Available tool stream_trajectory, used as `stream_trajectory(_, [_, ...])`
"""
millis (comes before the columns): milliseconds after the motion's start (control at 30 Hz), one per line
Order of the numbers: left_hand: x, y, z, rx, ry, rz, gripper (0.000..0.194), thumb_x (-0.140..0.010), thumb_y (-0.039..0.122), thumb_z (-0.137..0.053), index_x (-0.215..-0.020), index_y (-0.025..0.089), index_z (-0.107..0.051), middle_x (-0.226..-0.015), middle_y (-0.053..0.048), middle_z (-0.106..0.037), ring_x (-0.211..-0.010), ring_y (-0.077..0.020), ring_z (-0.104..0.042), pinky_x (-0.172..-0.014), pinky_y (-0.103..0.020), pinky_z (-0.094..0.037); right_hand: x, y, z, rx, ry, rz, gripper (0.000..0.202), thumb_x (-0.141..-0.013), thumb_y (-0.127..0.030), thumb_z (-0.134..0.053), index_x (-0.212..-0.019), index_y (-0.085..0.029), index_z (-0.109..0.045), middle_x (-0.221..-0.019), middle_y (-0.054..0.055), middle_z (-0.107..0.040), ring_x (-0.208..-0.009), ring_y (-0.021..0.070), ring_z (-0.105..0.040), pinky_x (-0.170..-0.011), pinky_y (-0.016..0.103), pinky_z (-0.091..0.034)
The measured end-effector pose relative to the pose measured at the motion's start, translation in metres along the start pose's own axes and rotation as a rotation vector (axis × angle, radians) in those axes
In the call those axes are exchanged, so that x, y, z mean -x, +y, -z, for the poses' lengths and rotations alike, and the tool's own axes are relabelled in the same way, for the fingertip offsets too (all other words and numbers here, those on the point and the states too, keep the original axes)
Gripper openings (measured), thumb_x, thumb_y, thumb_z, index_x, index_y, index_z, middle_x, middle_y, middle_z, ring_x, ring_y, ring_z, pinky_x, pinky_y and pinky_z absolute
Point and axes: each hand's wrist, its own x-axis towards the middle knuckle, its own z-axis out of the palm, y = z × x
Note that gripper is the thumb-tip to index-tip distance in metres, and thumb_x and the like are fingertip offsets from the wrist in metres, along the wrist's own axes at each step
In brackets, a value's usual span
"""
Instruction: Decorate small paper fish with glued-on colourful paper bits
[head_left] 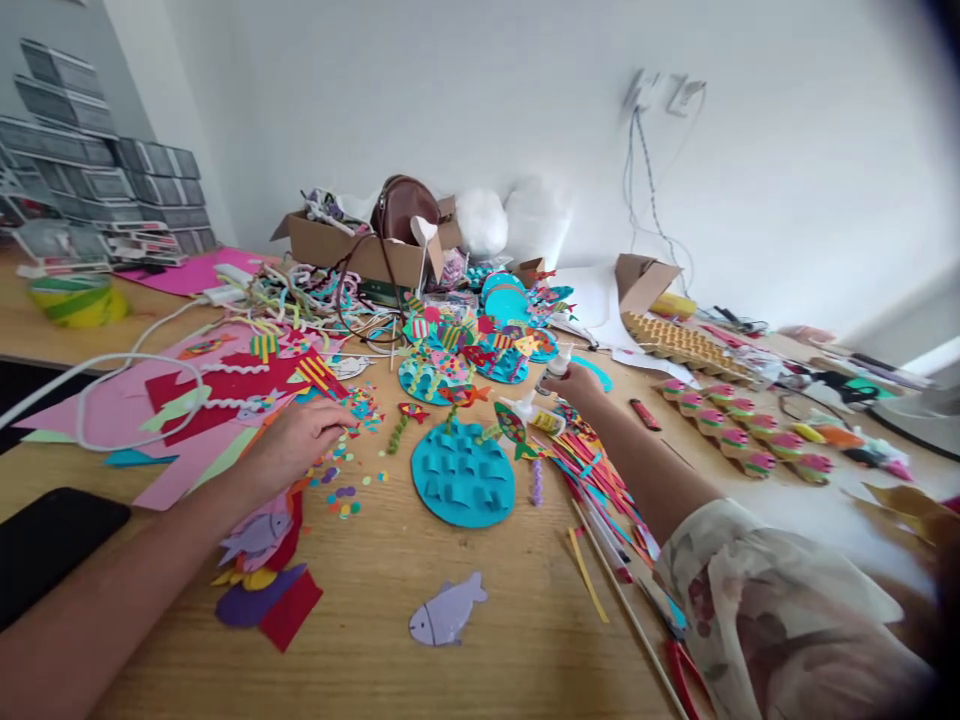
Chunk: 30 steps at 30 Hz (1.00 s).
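Observation:
My left hand point(296, 440) rests on the wooden table point(465, 680), its fingertips bunched on a scatter of small coloured paper dots point(346, 492). Whether it holds one I cannot tell. My right hand point(581, 388) reaches forward, closed around a small white glue bottle point(559, 362). A second glue bottle point(534, 413) lies just left of that hand. Between my hands lies a teal paper disc point(463, 472) with raised flaps. Beyond it are more teal discs with paper fish point(457, 360). A lilac paper fish point(446, 610) lies near the table's front.
Coloured paper strips and sticks point(600, 480) lie under my right forearm. Pink and red sheets point(187, 400) and a white cable point(135, 365) are on the left, with a black phone point(45, 545) nearer me. A cardboard box point(352, 250) and egg-carton flowers point(742, 430) stand farther back.

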Motion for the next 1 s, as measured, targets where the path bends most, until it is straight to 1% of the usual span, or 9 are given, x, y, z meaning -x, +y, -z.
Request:
stream_trajectory(100, [0.002, -0.013, -0.009, -0.037, -0.043, -0.030, 0.027, -0.078, 0.025, -0.042, -0.083, 0.020, -0.068, -0.091, -0.005, -0.068, -0.086, -0.0195, -0.061, -0.079, -0.031, -0.045, -0.006, 0.004, -0.011, 0.059, -0.043, -0.031, 0.017, -0.061, -0.022, -0.067, -0.074, -0.014, -0.062, -0.061, 0.003, -0.061, -0.061, 0.0192, -0.059, -0.053, 0.027, -0.041])
stream_trajectory(233, [0.004, -0.019, -0.012, -0.149, -0.056, -0.090, 0.022, -0.080, 0.021, -0.046, -0.086, 0.020, -0.067, -0.088, -0.005, -0.068, -0.088, -0.0211, -0.059, -0.079, -0.033, -0.044, -0.009, 0.008, -0.017, 0.102, -0.081, -0.041, 0.018, -0.066, -0.025, -0.065, -0.079, -0.013, -0.063, -0.065, 0.004, -0.063, -0.061, 0.0172, -0.059, -0.052, 0.025, -0.040])
stream_trajectory(433, [-0.001, -0.013, -0.010, -0.267, -0.114, -0.134, 0.020, -0.081, 0.016, -0.047, -0.088, 0.017, -0.066, -0.092, -0.007, -0.067, -0.091, -0.0222, -0.058, -0.083, -0.035, -0.042, -0.011, 0.012, -0.016, 0.186, -0.128, -0.066, 0.019, -0.067, -0.030, -0.067, -0.073, -0.012, -0.064, -0.060, 0.003, -0.062, -0.057, 0.0168, -0.058, -0.050, 0.025, -0.040])
stream_trajectory(567, [-0.004, -0.006, -0.011, -0.325, -0.189, -0.110, 0.021, -0.079, 0.014, -0.049, -0.090, 0.016, -0.066, -0.095, -0.007, -0.067, -0.094, -0.0225, -0.058, -0.086, -0.035, -0.040, -0.010, 0.008, -0.011, 0.229, -0.206, -0.083, 0.018, -0.069, -0.029, -0.068, -0.070, -0.012, -0.063, -0.057, 0.000, -0.060, -0.057, 0.0153, -0.058, -0.051, 0.024, -0.042])
stream_trajectory(633, [-0.006, -0.004, -0.009, -0.341, -0.198, -0.099, 0.020, -0.078, 0.014, -0.050, -0.089, 0.017, -0.066, -0.094, -0.007, -0.067, -0.094, -0.0222, -0.058, -0.086, -0.034, -0.040, -0.009, 0.003, -0.008, 0.246, -0.264, -0.105, 0.019, -0.077, -0.030, -0.062, -0.079, -0.012, -0.062, -0.067, 0.000, -0.062, -0.061, 0.0132, -0.059, -0.055, 0.024, -0.046])
stream_trajectory(700, [-0.007, -0.003, -0.007, -0.352, -0.192, -0.095, 0.021, -0.078, 0.015, -0.049, -0.090, 0.018, -0.066, -0.094, -0.007, -0.067, -0.092, -0.0218, -0.058, -0.084, -0.033, -0.041, -0.008, 0.000, -0.006, 0.262, -0.314, -0.130, 0.021, -0.084, -0.031, -0.055, -0.093, -0.012, -0.060, -0.085, 0.002, -0.063, -0.071, 0.0131, -0.060, -0.063, 0.028, -0.050])
stream_trajectory(800, [-0.008, -0.005, -0.001, -0.378, -0.172, -0.067, 0.023, -0.079, 0.017, -0.047, -0.092, 0.019, -0.066, -0.093, -0.007, -0.067, -0.090, -0.0229, -0.057, -0.080, -0.033, -0.042, -0.005, -0.001, -0.004, 0.278, -0.353, -0.154, 0.026, -0.087, -0.030, -0.051, -0.106, -0.013, -0.055, -0.103, 0.006, -0.059, -0.085, 0.0167, -0.059, -0.072, 0.035, -0.051])
stream_trajectory(900, [-0.009, -0.006, 0.005, -0.400, -0.153, -0.024, 0.022, -0.077, 0.018, -0.048, -0.090, 0.019, -0.067, -0.092, -0.008, -0.067, -0.091, -0.0242, -0.057, -0.080, -0.033, -0.042, -0.004, 0.001, -0.004, 0.280, -0.357, -0.151, 0.027, -0.087, -0.031, -0.051, -0.108, -0.014, -0.055, -0.106, 0.006, -0.058, -0.089, 0.0180, -0.059, -0.075, 0.036, -0.050])
stream_trajectory(1000, [-0.011, -0.007, 0.013, -0.403, -0.149, 0.008, 0.023, -0.078, 0.020, -0.047, -0.089, 0.020, -0.067, -0.092, -0.005, -0.067, -0.091, -0.0222, -0.058, -0.080, -0.030, -0.043, -0.003, 0.005, -0.003, 0.270, -0.336, -0.133, 0.026, -0.087, -0.031, -0.051, -0.106, -0.014, -0.056, -0.104, 0.005, -0.059, -0.087, 0.0173, -0.059, -0.074, 0.035, -0.050])
